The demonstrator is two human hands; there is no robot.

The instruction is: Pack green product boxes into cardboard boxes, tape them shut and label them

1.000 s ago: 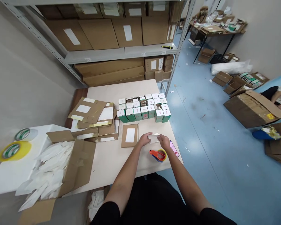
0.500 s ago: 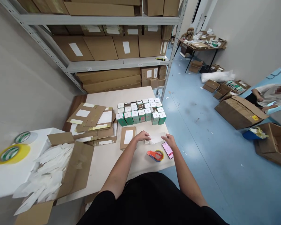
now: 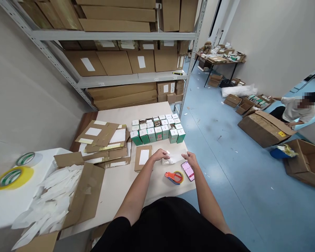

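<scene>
Between my two hands a thin white, partly see-through sheet [image 3: 176,158] is held above the table. My left hand [image 3: 160,154] pinches its left end, and my right hand [image 3: 190,159] pinches its right end. Under the left part of the sheet lies a small pale item, mostly covered. Close to my right hand is a phone [image 3: 188,171] with a lit pink screen. An orange and blue scissors-like tool [image 3: 171,177] lies nearer my body, beside a yellow ring. Left of my left hand sits a flat brown carton [image 3: 138,152] with a white label.
Rows of green-and-white boxes [image 3: 158,133] stand at the table's back right, some with open tops. Flattened cardboard [image 3: 107,134] is stacked at left. An open carton [image 3: 90,190] holds white paper strips. Tape rolls [image 3: 13,177] lie far left. A person [image 3: 295,108] sits by cartons at right.
The sheet between my hands looks more creased and bunched. My view has tilted slightly upward. At right, the person has leaned and stretched an arm toward the cartons.
</scene>
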